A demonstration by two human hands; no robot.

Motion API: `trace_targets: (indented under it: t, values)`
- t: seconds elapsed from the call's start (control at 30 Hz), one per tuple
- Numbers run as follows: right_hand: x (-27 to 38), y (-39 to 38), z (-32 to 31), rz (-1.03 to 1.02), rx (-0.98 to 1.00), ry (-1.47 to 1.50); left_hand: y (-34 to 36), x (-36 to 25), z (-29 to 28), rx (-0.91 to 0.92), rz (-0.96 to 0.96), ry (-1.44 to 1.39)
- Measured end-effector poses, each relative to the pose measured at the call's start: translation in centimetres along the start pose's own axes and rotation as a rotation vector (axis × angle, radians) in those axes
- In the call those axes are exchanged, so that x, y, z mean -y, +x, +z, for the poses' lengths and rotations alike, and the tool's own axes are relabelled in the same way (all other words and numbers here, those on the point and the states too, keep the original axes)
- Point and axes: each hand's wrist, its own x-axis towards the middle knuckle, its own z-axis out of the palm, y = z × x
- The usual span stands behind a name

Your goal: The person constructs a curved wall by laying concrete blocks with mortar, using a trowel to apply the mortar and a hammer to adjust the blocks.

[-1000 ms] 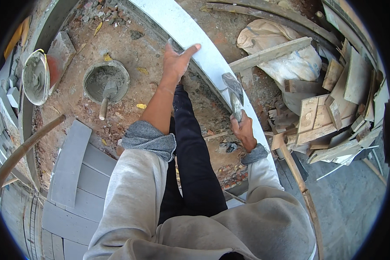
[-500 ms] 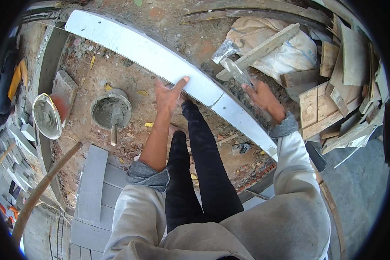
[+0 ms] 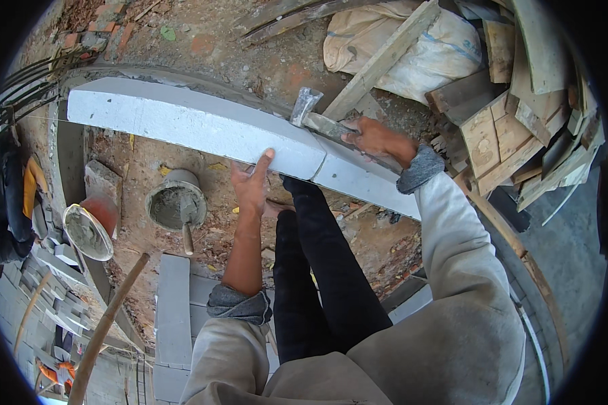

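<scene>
A row of pale lightweight blocks runs across the ground in front of me, with a seam between the long block on the left and a second block on the right. My left hand grips the near edge of the long block, its thumb on the face and its fingers tucked at the edge. In my right hand is a hammer, held by its handle. Its grey metal head is at the far upper edge of the long block, close to the seam; whether it touches, I cannot tell.
On the left, a mortar bucket holds a wooden-handled tool; another bucket leans nearby. A pole slants at lower left. Grey blocks lie near my legs. Boards and a sack fill the far right.
The hammer has moved left, over to the row of blocks near the seam. My left hand keeps its hold on the long block. The whole view has shifted and turned.
</scene>
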Motion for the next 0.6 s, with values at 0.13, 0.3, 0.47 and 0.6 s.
trace_targets:
  t: [0.13,0.3,0.47,0.6]
  values:
    - [1.4,-0.6,0.3,0.078,-0.028,0.09,-0.2,-0.4,-0.1,-0.02,-0.033,0.031]
    - [0.5,0.1,0.3,0.104,0.039,-0.047,-0.3,-0.2,0.2,-0.023,-0.028,-0.016]
    - [2.4,-1.2,-0.5,0.039,-0.011,0.098,-0.7,-0.7,0.7,-0.084,-0.068,0.032]
    - [4.4,-0.4,-1.5,0.019,0.063,-0.001,-0.4,-0.7,0.2,-0.04,-0.044,-0.098]
